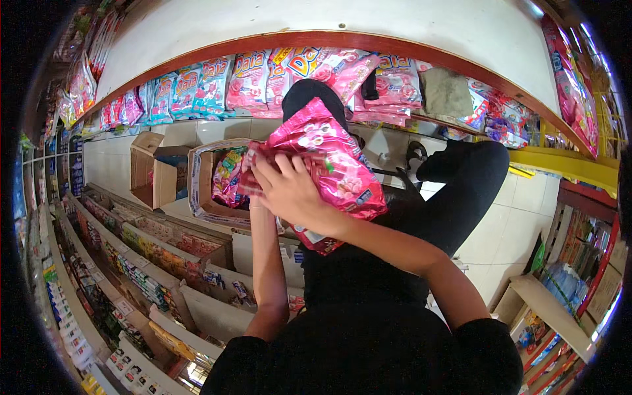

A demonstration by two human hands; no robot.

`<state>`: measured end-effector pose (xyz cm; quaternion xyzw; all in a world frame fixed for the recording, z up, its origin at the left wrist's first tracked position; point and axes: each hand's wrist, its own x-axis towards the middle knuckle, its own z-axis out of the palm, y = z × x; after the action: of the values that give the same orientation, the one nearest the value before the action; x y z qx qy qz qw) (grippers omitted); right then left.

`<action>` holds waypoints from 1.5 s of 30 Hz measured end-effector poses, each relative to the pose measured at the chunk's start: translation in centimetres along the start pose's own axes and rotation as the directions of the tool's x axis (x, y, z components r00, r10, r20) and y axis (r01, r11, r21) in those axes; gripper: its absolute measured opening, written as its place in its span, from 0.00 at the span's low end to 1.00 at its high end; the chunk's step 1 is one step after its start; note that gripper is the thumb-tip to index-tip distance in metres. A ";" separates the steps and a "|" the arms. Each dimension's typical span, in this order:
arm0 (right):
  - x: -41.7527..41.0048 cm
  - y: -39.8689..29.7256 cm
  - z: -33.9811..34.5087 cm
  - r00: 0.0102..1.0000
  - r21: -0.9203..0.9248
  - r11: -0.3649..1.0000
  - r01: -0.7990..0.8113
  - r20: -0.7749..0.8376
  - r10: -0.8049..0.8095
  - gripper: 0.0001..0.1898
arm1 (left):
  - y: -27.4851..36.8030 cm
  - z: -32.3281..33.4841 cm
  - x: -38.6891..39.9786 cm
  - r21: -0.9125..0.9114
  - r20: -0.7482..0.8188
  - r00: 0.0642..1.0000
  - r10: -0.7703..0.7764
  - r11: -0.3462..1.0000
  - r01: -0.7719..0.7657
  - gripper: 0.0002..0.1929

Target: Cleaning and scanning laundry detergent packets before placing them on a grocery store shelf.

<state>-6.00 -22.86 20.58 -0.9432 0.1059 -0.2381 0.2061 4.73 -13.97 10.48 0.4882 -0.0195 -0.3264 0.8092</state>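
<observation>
A shiny pink pouch (340, 168) with flower pictures lies across my bent leg, with a darker red pouch part (316, 242) showing under its lower edge. My right hand (294, 192) is bent over a dark red packet (254, 170) at the pouch's left side, fingers spread across it. Motion blurs this packet. My left forearm (266, 256) reaches up to the same spot; my left hand is mostly hidden behind the packet and my right hand. Just left of them, an open cardboard box (195, 190) holds colourful pink packets (229, 173).
Daia detergent pouches (207, 86) line the low shelf ahead, under a white board with a red-brown edge (296, 38). A grey cloth-like piece (447, 94) lies among them. Another open carton (155, 170) stands left. Stocked shelves (148, 276) run along my left.
</observation>
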 end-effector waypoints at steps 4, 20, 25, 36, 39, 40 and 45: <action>-3.0 1.4 -1.0 0.996 0.191 0.977 0.093 -0.017 -0.092 0.25 | 1.3 2.2 1.5 0.142 0.039 0.998 -0.042 0.989 0.036 0.12; 0.4 2.4 0.3 0.992 0.115 0.987 -0.112 -0.038 0.117 0.26 | -3.8 -0.3 -4.0 0.927 0.281 0.890 0.358 0.137 -0.348 0.23; -2.4 6.7 -1.9 0.973 0.089 0.974 -0.208 -0.082 0.215 0.25 | -0.3 8.3 -4.3 0.627 -0.211 0.953 0.217 0.778 -0.039 0.17; -13.1 3.0 -7.0 0.983 0.307 0.949 -0.074 0.183 0.018 0.35 | 1.0 7.7 -2.8 0.368 -0.200 0.979 -0.039 0.923 0.112 0.12; -13.9 1.8 -7.4 0.879 0.457 0.886 0.077 0.388 -0.277 0.35 | 0.7 7.1 -2.4 0.374 -0.154 0.987 -0.048 0.922 0.104 0.10; -14.1 2.3 -6.8 0.881 0.457 0.886 0.078 0.385 -0.277 0.35 | 0.4 6.7 -2.1 0.384 -0.145 0.989 -0.011 0.921 0.067 0.10; -15.0 7.7 -4.3 0.962 0.383 0.893 -0.239 -0.032 0.271 0.28 | 0.1 7.6 -2.3 0.294 -0.168 0.986 -0.003 0.954 0.053 0.11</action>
<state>-21.82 -26.68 14.59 -0.8533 0.1897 -0.2643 0.4074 0.27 -18.60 15.19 0.6300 0.0060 -0.2893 0.7207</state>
